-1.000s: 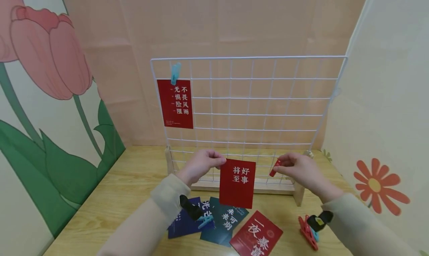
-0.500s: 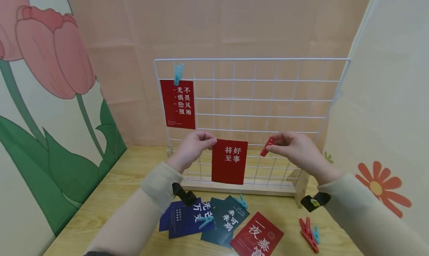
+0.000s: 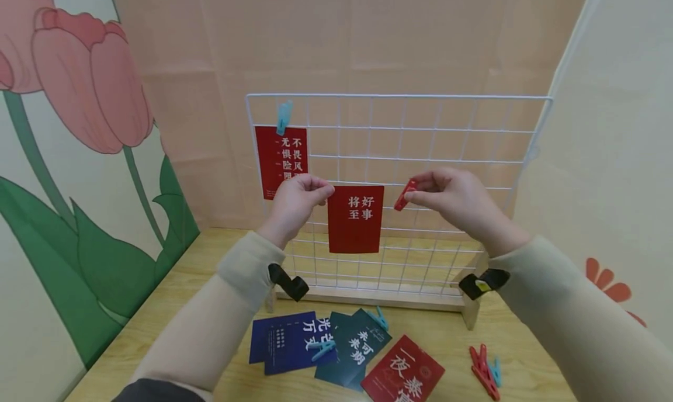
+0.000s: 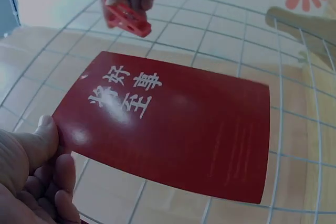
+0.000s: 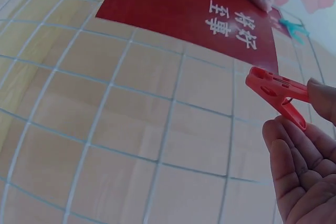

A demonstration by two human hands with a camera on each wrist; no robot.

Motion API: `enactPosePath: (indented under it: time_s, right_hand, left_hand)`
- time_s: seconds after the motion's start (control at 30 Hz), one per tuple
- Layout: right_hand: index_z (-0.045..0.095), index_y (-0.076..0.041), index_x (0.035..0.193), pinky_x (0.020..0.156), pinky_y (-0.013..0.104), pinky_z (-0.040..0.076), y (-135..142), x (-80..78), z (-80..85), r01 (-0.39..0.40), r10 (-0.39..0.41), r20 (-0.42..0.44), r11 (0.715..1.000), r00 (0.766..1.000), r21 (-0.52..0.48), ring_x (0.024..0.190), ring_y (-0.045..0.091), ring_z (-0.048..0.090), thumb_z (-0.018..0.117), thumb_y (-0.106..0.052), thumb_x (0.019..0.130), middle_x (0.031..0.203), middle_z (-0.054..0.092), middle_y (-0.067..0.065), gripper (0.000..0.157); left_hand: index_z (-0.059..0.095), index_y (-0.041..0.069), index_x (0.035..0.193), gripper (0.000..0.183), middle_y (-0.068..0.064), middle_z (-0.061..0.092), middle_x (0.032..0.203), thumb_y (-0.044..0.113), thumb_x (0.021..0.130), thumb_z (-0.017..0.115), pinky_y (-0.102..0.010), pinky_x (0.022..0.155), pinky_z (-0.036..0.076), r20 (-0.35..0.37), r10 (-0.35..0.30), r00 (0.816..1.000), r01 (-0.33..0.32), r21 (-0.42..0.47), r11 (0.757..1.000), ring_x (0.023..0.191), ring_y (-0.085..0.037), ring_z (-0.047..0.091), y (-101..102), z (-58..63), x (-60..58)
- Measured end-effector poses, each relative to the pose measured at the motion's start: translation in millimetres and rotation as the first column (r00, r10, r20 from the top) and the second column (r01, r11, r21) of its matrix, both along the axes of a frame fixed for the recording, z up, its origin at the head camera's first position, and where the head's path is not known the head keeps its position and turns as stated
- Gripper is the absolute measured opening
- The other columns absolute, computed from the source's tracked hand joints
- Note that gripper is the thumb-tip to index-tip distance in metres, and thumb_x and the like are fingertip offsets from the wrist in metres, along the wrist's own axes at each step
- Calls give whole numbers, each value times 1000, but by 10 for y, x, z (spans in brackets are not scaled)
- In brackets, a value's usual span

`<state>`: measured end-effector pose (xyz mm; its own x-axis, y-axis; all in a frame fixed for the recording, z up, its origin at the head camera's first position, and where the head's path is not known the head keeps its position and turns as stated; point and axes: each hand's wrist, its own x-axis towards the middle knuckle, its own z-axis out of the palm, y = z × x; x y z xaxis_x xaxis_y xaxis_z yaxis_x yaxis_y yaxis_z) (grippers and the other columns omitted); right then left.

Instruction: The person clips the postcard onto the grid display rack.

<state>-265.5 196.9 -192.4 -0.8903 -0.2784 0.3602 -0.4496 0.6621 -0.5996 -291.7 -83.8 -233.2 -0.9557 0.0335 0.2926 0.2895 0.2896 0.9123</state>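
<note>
My left hand [image 3: 297, 206] pinches a red card [image 3: 354, 227] with white characters by its upper left corner. The card hangs upright in front of the white wire grid [image 3: 431, 158]. To its right, my right hand [image 3: 457, 206] holds a red clothespin [image 3: 403, 196] between thumb and fingers. In the right wrist view the clothespin [image 5: 278, 93] points toward the card's edge, its jaws apart from the card. Another red card [image 3: 281, 151] hangs at the grid's upper left under a blue clothespin [image 3: 284, 117], its lower part partly covered by my left hand.
On the wooden table [image 3: 173, 326] lie blue cards [image 3: 289, 343], dark green cards [image 3: 352, 346] and a red card [image 3: 402, 370]. Blue clothespins [image 3: 322, 349] rest on or by them. Red clothespins [image 3: 484, 370] and a blue one lie at the right. A wooden base [image 3: 378, 298] supports the grid.
Both hands have risen in front of the grid, carrying the red card and the red clothespin upward. The left hand now overlaps the hanging card. The clothespin has also shifted left.
</note>
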Motion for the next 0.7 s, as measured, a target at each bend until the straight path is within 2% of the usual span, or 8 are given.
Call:
enactPosePath:
  time_s: [0.17, 0.33, 0.47, 0.57, 0.7]
  right_hand:
    - [65, -8, 114, 83, 39, 47, -76, -17, 165, 15, -16, -29, 1000, 999, -15, 97, 20, 61, 69, -39, 88, 105, 69, 6, 40]
    - [66, -9, 114, 83, 36, 47, -153, -21, 301, 1, -2, -61, 1000, 998, -18, 97, 18, 61, 70, -39, 87, 104, 69, 5, 40]
    - [66, -9, 114, 84, 34, 47, -219, -27, 406, -16, 14, -75, 1000, 997, -23, 97, 15, 62, 69, -35, 89, 104, 69, 4, 36]
    - [65, -9, 115, 87, 36, 47, -262, -34, 484, -19, 17, -76, 999, 997, -34, 99, 16, 61, 69, -35, 90, 105, 69, 5, 37]
    - [64, -8, 117, 89, 39, 45, -321, -43, 577, -24, 20, -74, 998, 997, -52, 101, 18, 59, 68, -35, 90, 106, 68, 6, 38]
  left_hand:
    - [70, 14, 93, 16, -6, 65, 90, 31, 89, 69, -35, 72, 46, -16, 21, 1000, -21, -2, 1000, 82, -22, 53, 11, 113, -37]
    - [70, 17, 94, 19, -5, 64, 91, 35, 89, 69, -28, 54, 40, -4, 50, 999, -50, 11, 999, 64, -18, 46, 6, 238, -72]
    - [70, 17, 94, 20, 0, 66, 98, 36, 88, 70, -30, 63, 45, -9, 83, 997, -83, 6, 997, 76, -16, 53, 0, 348, -97]
    - [70, 16, 95, 21, 3, 66, 98, 36, 88, 70, -34, 80, 46, -37, 102, 994, -102, 2, 995, 98, -18, 55, 0, 422, -110]
    - [70, 15, 97, 22, 2, 65, 100, 35, 88, 70, -36, 84, 46, -49, 124, 991, -123, 25, 992, 100, -19, 54, 12, 494, -127]
